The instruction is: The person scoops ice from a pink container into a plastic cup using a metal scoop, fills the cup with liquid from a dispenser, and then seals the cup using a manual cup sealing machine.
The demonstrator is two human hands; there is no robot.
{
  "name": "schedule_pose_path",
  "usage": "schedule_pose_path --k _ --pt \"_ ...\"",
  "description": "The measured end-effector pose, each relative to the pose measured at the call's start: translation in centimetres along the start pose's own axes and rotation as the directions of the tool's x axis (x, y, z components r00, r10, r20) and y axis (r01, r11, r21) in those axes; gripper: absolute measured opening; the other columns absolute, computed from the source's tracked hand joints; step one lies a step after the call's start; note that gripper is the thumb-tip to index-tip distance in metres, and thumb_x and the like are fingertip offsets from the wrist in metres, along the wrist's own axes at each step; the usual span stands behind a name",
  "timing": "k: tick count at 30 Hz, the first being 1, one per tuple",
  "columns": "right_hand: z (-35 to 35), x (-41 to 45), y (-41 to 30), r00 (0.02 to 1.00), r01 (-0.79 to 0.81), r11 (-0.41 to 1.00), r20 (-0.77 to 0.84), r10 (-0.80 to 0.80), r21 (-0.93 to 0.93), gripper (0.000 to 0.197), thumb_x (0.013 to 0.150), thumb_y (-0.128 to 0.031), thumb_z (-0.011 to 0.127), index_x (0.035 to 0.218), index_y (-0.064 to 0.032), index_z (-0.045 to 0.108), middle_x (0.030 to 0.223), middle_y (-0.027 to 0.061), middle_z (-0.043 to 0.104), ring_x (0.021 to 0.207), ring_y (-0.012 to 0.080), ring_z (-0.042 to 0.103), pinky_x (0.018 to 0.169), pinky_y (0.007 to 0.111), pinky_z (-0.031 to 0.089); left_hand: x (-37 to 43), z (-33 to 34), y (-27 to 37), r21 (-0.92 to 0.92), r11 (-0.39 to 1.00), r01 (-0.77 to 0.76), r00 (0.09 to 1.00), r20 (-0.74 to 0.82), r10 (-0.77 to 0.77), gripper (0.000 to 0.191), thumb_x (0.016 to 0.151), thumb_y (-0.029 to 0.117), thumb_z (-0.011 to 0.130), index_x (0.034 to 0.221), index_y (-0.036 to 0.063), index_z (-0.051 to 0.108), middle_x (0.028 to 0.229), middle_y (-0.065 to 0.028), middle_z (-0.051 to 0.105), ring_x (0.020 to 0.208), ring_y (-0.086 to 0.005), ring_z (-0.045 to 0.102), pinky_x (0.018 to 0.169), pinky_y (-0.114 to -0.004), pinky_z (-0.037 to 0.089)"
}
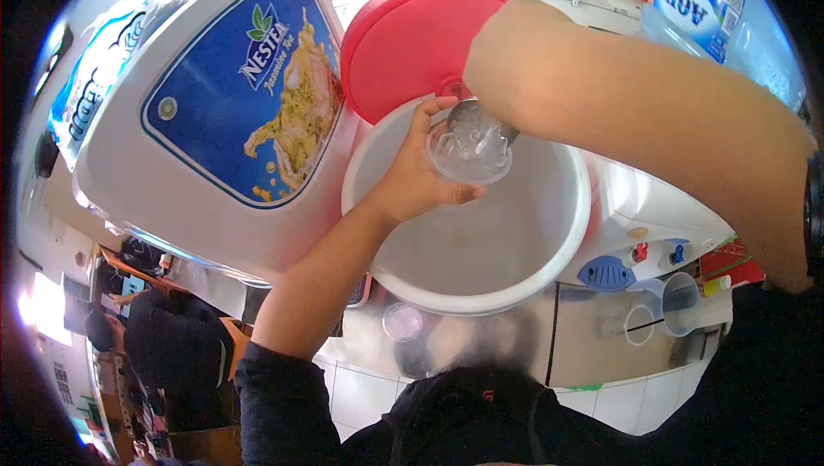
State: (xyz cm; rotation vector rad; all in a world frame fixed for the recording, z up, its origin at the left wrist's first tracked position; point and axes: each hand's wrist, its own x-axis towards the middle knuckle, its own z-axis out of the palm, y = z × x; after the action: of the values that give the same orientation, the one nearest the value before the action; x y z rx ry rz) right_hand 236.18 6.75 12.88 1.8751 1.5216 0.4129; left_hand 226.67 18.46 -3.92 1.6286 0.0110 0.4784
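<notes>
My left hand (415, 179) grips a clear plastic cup (473, 173) over the mouth of a round white-lined tub (467, 298). Pieces of clear ice (481, 143) show at the cup's mouth. Right beside it, my right hand (512, 57) is bent down at the wrist and holds a metal scoop or cup (459, 110), tilted against the plastic cup. Its fingers and most of the metal piece are hidden behind the wrist and the ice. Behind the tub stands a round red lid (412, 35).
A Nestea dispenser (212, 163) stands close on the left. At right are an Aqua bottle (692, 9), a blue drip tray (606, 274) and a clear plastic jug (679, 305). Another clear cup (403, 322) sits on the metal counter (489, 340). A person (177, 344) is in the left background.
</notes>
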Motion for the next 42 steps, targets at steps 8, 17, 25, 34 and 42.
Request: schedule_pose_path --k 8,17,25,34,42 --pt "2.8 -2.6 3.4 0.881 -0.008 0.999 -0.473 -0.009 -0.035 0.011 0.079 -0.017 0.066 0.08 -0.0105 0.075 0.078 0.0103 0.07 0.076 0.0237 0.069 0.065 0.037 0.055 -0.8 -1.2 0.2 -0.027 0.997 -0.078 0.996 -0.039 0.077 0.104 0.058 0.004 0.088 0.14 0.0139 0.023 0.128 -0.0142 0.052 0.124 -0.0236 0.05 0.104 -0.039 0.042" --pt "5.0 -4.6 7.2 0.981 0.022 0.629 -0.14 0.138 0.777 0.026 0.092 -0.02 0.05 0.102 -0.0009 0.063 0.099 0.0225 0.066 0.093 0.0343 0.063 0.085 0.043 0.048 -0.9 -1.5 0.8 -0.004 0.993 -0.118 0.988 -0.103 0.117 0.105 0.057 0.005 0.087 0.14 0.012 0.022 0.124 -0.014 0.054 0.116 -0.0246 0.056 0.1 -0.038 0.046" --pt "8.5 -2.0 1.0 0.989 0.128 0.572 -0.15 -0.009 0.81 0.025 0.095 -0.022 0.051 0.095 0.0016 0.059 0.085 0.024 0.061 0.083 0.0373 0.058 0.076 0.044 0.043 -0.8 -1.2 0.1 0.185 0.939 -0.291 0.938 -0.138 0.318 0.107 0.055 0.005 0.085 0.14 0.0115 0.019 0.122 -0.0145 0.055 0.119 -0.0266 0.053 0.104 -0.041 0.041" --pt "9.0 -1.7 2.5 0.977 0.169 0.48 -0.21 0.033 0.861 0.027 0.095 -0.023 0.049 0.1 0.0013 0.06 0.093 0.0202 0.064 0.088 0.0364 0.059 0.08 0.045 0.045 -0.7 -2.1 0.2 0.148 0.969 -0.198 0.96 -0.171 0.222 0.11 0.057 0.005 0.086 0.141 0.0092 0.015 0.12 -0.0168 0.057 0.117 -0.0263 0.054 0.104 -0.04 0.042" --pt "8.8 -1.4 3.1 0.95 0.198 0.551 -0.297 0.096 0.811 0.032 0.094 -0.028 0.053 0.096 0.0021 0.062 0.09 0.0229 0.064 0.087 0.0383 0.062 0.078 0.048 0.045 -0.7 -2.7 0.2 0.196 0.962 -0.191 0.969 -0.12 0.217 0.114 0.058 0.009 0.089 0.143 0.0095 0.012 0.123 -0.0176 0.055 0.118 -0.0273 0.054 0.103 -0.041 0.043"
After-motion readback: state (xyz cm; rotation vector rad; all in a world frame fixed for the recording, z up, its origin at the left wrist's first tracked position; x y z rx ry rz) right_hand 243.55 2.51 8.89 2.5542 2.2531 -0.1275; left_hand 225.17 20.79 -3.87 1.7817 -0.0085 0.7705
